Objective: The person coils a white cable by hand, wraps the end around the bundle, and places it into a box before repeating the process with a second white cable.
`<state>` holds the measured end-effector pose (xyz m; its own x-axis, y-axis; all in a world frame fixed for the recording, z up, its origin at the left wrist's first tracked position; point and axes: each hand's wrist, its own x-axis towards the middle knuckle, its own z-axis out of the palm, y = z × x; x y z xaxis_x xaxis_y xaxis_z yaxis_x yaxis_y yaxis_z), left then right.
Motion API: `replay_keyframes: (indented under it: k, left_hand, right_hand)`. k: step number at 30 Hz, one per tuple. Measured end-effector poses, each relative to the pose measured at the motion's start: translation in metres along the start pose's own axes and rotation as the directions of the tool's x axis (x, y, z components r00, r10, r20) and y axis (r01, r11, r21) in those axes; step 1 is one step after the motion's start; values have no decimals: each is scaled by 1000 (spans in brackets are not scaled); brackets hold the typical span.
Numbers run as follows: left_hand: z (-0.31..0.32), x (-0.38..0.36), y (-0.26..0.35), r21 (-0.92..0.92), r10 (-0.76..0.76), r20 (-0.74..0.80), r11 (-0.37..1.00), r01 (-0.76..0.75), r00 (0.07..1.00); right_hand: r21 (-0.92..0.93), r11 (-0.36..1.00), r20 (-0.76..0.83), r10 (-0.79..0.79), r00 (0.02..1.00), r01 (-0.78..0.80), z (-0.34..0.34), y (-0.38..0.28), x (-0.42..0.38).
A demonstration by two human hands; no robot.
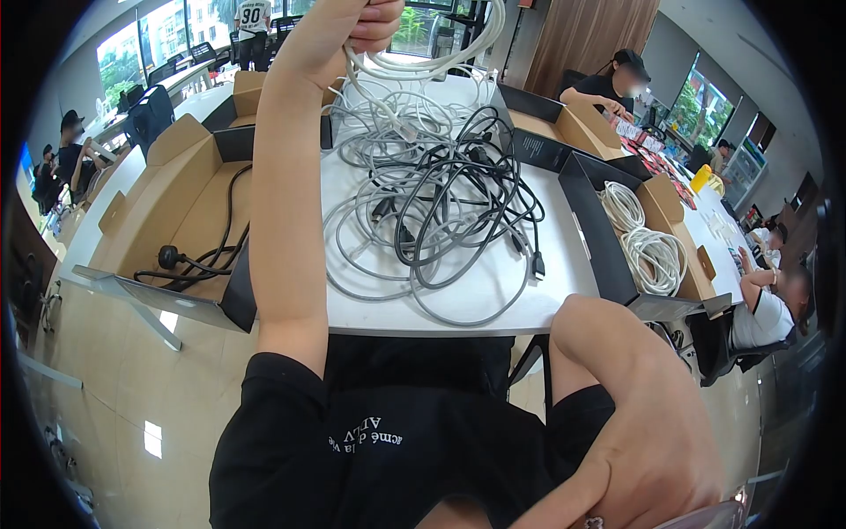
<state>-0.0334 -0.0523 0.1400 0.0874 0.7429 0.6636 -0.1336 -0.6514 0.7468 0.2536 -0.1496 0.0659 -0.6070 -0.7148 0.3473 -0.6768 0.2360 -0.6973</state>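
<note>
1. Windows and wood panelling frame a busy office, where a white table [561,231] stands ringed by open cardboard boxes and carries a heap of loose cables.

2. Pale cables [405,132] lie toward the far side of the heap; black cables [480,156] cross over them nearer the middle, one ending in a black plug [538,266] close to the right.

3. Left arm raised, a person in a black T-shirt [379,476] holds a white cable [441,67] aloft at the far end of the table. The left hand [374,25] has its fingers curled closed around the strands, which hang in wide loops above the heap. Part of the hand is cut off by the top edge.

4. The right hand [656,494] is folded back close to the camera, away from the table. Its fingertips run out of view, so whether they hold anything cannot be told.

5. At left, a box [189,181] contains a black cord with a round plug [169,257]; at right, another box [676,210] holds two white coils [656,261].

6. Separating the white cable from the heap looks to be the step in hand. A next move would seem to call for a firm grip, a second hand tracing the strand, and slow pulling, since overlapping loops could snag.

7. Beyond, a person in a black cap [621,84] sits at a neighbouring table.
</note>
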Motion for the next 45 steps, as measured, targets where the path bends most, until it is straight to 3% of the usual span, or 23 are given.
replay_keyframes:
  k: [36,43,44,45]
  left_hand:
    - [7,-1,-1,55,-41,-39,998,43,998]
    - [7,-1,-2,62,-31,-35,998,34,999]
    - [6,-1,-2,62,-32,-35,998,34,999]
    - [6,-1,-2,63,-32,-37,997,35,999]
  right_hand:
    - [-62,988,48,144,988,-141,5,-6,-4]
    - [-54,969,76,243,967,-240,15,-9,-7]
    - [-59,970,165,243,956,-236,10,-11,-6]
    - [-107,975,28,198,980,-194,15,-9,-6]
